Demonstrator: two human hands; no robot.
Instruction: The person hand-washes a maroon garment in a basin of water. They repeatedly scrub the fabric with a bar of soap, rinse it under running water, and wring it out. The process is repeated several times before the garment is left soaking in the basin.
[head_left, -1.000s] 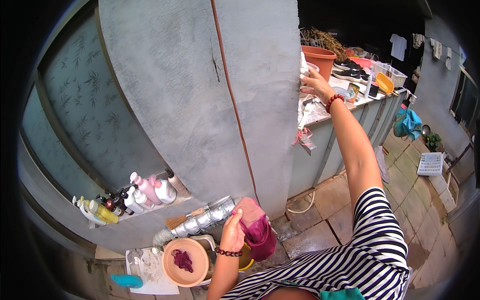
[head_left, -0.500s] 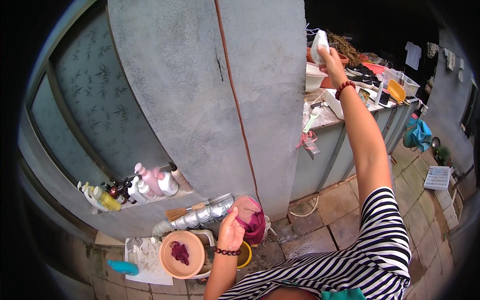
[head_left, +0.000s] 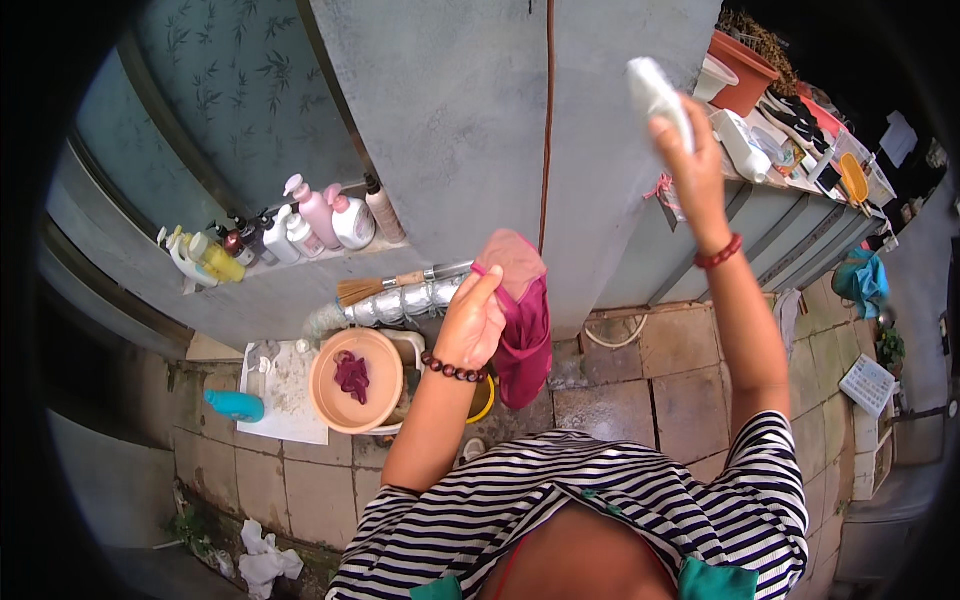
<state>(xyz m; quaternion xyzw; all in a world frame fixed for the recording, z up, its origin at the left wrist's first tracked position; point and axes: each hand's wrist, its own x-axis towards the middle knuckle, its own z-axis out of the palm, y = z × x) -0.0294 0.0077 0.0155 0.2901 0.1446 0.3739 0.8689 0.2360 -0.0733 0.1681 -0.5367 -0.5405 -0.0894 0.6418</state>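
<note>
My left hand [head_left: 470,325] pinches the edge of a magenta cloth garment [head_left: 525,345] with a paler pink part on top. The garment hangs down in front of the wall's foot. Raised at the upper right, my right hand [head_left: 692,165] grips a white oblong object [head_left: 655,90]; blur hides its exact kind. Left of my left hand, a peach-coloured basin [head_left: 318,385] holds water and a crumpled dark red cloth [head_left: 351,376]. A yellow-rimmed bucket [head_left: 487,398] is partly hidden behind my left wrist and the garment.
Pump bottles [head_left: 315,213] line the window ledge. Below lie a brush [head_left: 370,289] and a foil-wrapped pipe [head_left: 400,303]. A teal bottle [head_left: 235,405] lies by a white board [head_left: 300,425]. At the right, a cluttered counter [head_left: 740,195] carries a white bottle [head_left: 742,145], shoes and baskets.
My view has turned downward and toward the left. My right hand has come away from over the counter with the white object. The magenta garment now hangs longer from my left hand.
</note>
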